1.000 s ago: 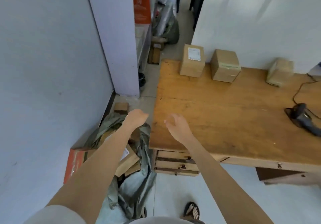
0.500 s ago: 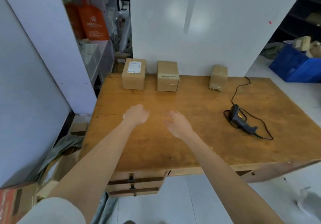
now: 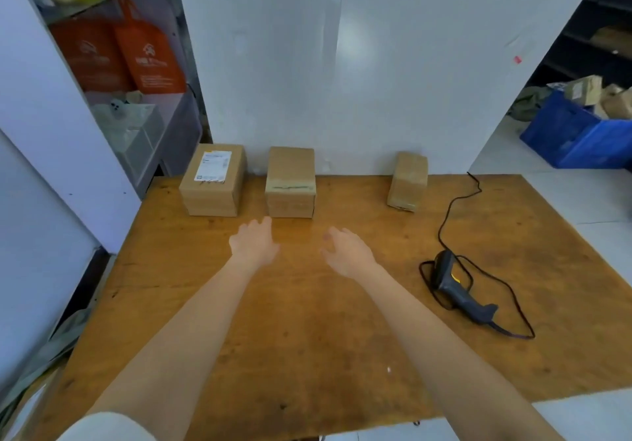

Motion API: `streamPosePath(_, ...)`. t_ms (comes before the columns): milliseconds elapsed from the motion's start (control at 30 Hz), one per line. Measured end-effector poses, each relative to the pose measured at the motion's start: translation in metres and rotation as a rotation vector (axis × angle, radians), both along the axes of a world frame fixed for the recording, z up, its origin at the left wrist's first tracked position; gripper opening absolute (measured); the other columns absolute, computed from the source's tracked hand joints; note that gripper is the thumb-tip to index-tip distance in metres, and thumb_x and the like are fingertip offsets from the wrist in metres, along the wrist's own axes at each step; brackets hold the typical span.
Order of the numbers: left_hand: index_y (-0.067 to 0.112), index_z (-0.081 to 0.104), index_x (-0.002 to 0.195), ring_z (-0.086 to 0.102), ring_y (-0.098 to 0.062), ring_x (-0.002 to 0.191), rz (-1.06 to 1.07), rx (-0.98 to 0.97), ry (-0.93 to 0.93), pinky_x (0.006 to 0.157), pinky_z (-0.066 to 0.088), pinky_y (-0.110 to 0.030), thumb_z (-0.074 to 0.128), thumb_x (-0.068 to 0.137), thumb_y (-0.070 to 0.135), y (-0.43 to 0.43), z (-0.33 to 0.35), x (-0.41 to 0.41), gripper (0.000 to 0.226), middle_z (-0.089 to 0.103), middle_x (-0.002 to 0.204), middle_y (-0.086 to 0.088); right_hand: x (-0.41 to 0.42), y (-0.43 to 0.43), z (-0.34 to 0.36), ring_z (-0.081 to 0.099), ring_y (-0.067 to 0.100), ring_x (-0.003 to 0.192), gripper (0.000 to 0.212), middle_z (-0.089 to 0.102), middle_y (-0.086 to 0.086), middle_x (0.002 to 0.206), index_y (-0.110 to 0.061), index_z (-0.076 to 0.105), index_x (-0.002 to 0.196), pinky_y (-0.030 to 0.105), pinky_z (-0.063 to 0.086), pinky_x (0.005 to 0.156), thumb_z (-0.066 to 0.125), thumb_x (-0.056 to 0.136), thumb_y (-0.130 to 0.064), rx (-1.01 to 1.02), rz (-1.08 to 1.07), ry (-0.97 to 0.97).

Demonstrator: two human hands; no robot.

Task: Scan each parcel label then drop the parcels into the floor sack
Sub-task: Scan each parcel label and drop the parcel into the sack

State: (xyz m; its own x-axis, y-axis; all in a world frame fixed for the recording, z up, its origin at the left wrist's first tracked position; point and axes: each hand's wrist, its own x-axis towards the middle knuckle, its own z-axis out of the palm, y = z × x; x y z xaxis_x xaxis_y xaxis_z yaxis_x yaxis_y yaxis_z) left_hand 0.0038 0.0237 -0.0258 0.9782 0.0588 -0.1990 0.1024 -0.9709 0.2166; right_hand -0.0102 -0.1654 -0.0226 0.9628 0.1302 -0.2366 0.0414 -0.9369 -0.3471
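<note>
Hands out over a wooden desk (image 3: 307,338), both empty. Left hand (image 3: 253,244) spread open, fingers loose, hovering just short of the middle parcel (image 3: 290,182). Right hand (image 3: 347,250) also open, fingers slightly curled, palm turned inward, holding nothing, a bit nearer than the left.

Three cardboard parcels lined up along the far edge against a white wall (image 3: 342,64). Leftmost parcel (image 3: 213,180) with a white shipping label (image 3: 212,166) on top, print too blurry to read. Middle one plain brown with a strip of tape at the front edge, sitting just beside the first. Third parcel (image 3: 408,180) well apart to the right, standing narrow and a bit turned.

Barcode scanner (image 3: 456,288) lying on its side on the right part of the desk, untouched, its black cable (image 3: 451,208) looping around it and trailing off toward the back edge.

Floor sack (image 3: 37,355) barely peeking in at the lower left beside the desk, grey-green fabric, contents not visible. Orange bags (image 3: 147,54) on a shelf upper left, blue crate (image 3: 578,132) with more boxes far right.
</note>
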Motion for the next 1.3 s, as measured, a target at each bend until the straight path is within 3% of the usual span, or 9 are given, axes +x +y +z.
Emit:
streamPosePath(300, 0.019, 0.011, 0.152, 0.045, -0.035, 0.128, 0.1, -0.081, -0.044, 0.096, 0.046, -0.048, 0.058, 0.092, 0.036, 0.003, -0.033, 0.102, 0.078, 0.041, 0.145, -0.015, 0.122, 0.01, -0.015, 0.055, 0.035, 0.109, 0.058, 0.052, 0.014, 0.126, -0.023, 0.027, 0.147, 0.049, 0.052, 0.089, 0.052, 0.094, -0.026, -0.01, 0.065, 0.024)
streamPosePath(467, 0.015, -0.003, 0.155, 0.047, -0.033, 0.128, 0.09, -0.272, 0.027, 0.1, 0.045, -0.05, 0.057, 0.094, 0.033, 0.002, -0.049, 0.131, 0.088, 0.038, 0.149, -0.015, 0.157, 0.015, -0.036, 0.049, 0.039, 0.123, 0.072, 0.041, 0.02, 0.145, -0.028, 0.014, 0.151, 0.049, 0.047, 0.099, 0.053, 0.092, -0.017, 0.083, 0.055, 0.064)
streamPosePath(633, 0.006, 0.013, 0.153, 0.051, -0.033, 0.122, 0.152, -0.286, -0.152, 0.106, 0.036, -0.052, 0.059, 0.092, 0.026, -0.019, -0.055, 0.129, 0.079, 0.053, 0.134, -0.016, 0.167, 0.014, -0.048, 0.058, 0.028, 0.112, 0.071, 0.047, 0.013, 0.142, -0.019, 0.025, 0.15, 0.037, 0.051, 0.094, 0.059, 0.088, -0.01, 0.263, 0.02, -0.066)
streamPosePath(733, 0.006, 0.026, 0.149, 0.048, -0.031, 0.125, 0.24, -0.305, -0.285, 0.111, 0.029, -0.052, 0.062, 0.089, 0.031, -0.031, -0.051, 0.123, 0.075, 0.054, 0.134, -0.014, 0.164, 0.01, -0.048, 0.05, 0.024, 0.123, 0.067, 0.049, 0.008, 0.141, -0.02, 0.032, 0.147, 0.032, 0.042, 0.1, 0.063, 0.088, -0.014, 0.337, -0.059, -0.212)
streamPosePath(900, 0.012, 0.06, 0.113, 0.057, -0.025, 0.093, 0.281, -0.472, -0.508, 0.09, 0.045, -0.045, 0.059, 0.084, 0.038, -0.045, -0.025, 0.107, 0.039, 0.061, 0.096, -0.005, 0.161, -0.004, -0.02, 0.043, 0.021, 0.128, 0.07, 0.05, 0.0, 0.14, -0.022, 0.035, 0.145, 0.035, 0.038, 0.105, 0.069, 0.084, -0.03, 0.541, -0.109, -0.367)
streamPosePath(1000, 0.013, 0.062, 0.097, 0.055, -0.022, 0.084, 0.34, -0.626, -0.568, 0.076, 0.047, -0.036, 0.056, 0.08, 0.038, -0.057, -0.009, 0.091, 0.031, 0.054, 0.087, -0.004, 0.152, -0.016, 0.003, 0.04, 0.017, 0.124, 0.084, 0.048, -0.008, 0.138, -0.03, 0.034, 0.144, 0.03, 0.037, 0.1, 0.077, 0.073, -0.042, 0.64, -0.059, -0.381)
streamPosePath(1067, 0.013, 0.063, 0.093, 0.051, -0.02, 0.086, 0.409, -0.75, -0.572, 0.076, 0.043, -0.031, 0.06, 0.082, 0.033, -0.066, 0.003, 0.085, 0.024, 0.048, 0.089, -0.003, 0.145, -0.026, 0.019, 0.038, 0.015, 0.125, 0.093, 0.044, -0.014, 0.137, -0.034, 0.032, 0.143, 0.03, 0.037, 0.101, 0.081, 0.065, -0.044, 0.708, -0.011, -0.346)
streamPosePath(1200, 0.009, 0.057, 0.118, 0.05, -0.016, 0.103, 0.511, -0.999, -0.528, 0.087, 0.043, -0.026, 0.065, 0.086, 0.025, -0.083, 0.03, 0.072, 0.037, 0.052, 0.113, -0.006, 0.128, -0.052, 0.046, 0.034, 0.019, 0.134, 0.112, 0.038, -0.007, 0.144, -0.039, 0.026, 0.146, 0.044, 0.038, 0.11, 0.09, 0.054, -0.031, 0.85, 0.122, -0.112)
streamPosePath(1300, 0.012, 0.047, 0.12, 0.057, -0.007, 0.094, 0.55, -1.101, -0.556, 0.069, 0.044, -0.008, 0.062, 0.088, 0.025, -0.1, 0.046, 0.059, 0.037, 0.059, 0.107, 0.004, 0.114, -0.074, 0.06, 0.032, 0.022, 0.136, 0.113, 0.034, -0.006, 0.148, -0.036, 0.024, 0.148, 0.048, 0.035, 0.111, 0.088, 0.055, -0.022, 0.764, 0.276, -0.106)
